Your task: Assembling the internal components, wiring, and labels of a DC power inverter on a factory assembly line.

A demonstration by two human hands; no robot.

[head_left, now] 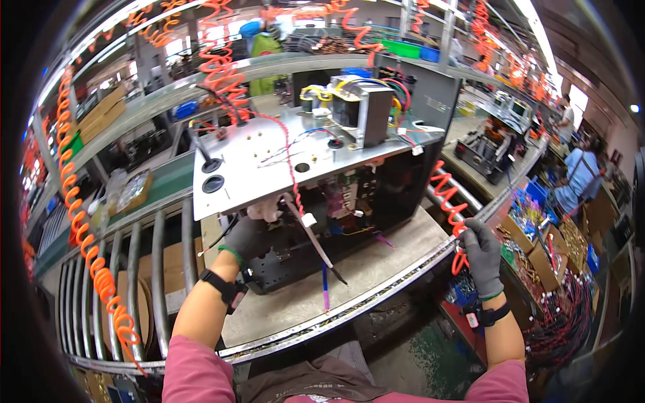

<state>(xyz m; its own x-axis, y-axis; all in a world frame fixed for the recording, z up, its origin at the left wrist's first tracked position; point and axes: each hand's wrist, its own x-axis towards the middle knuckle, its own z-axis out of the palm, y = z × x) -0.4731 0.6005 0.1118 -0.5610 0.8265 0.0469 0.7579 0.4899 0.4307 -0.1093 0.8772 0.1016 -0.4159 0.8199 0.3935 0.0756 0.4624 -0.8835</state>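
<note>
A grey worn tabletop is filling the middle of the view, and on it a large black metal equipment chassis with a pale grey sheet-metal top panel is standing open-sided, its wiring showing inside. At twelve o'clock on that panel a boxy grey transformer with yellow, blue and red leads is sitting upright. At nine o'clock a row of bare steel conveyor rollers is running beside the tabletop, with a long orange coiled air hose hanging across it. At three o'clock a shorter orange coiled hose is dangling at the tabletop's edge, and the right hand, in a grey knit glove, is closing its grip around that hose's lower coils. At the centre, the left hand, also gloved in grey, is pressing against the chassis's lower front edge just under the panel, grip curled on the metal; what it is pinching, I cannot tell. Beside it a thin white rod is leaning out of the chassis toward five o'clock.
</note>
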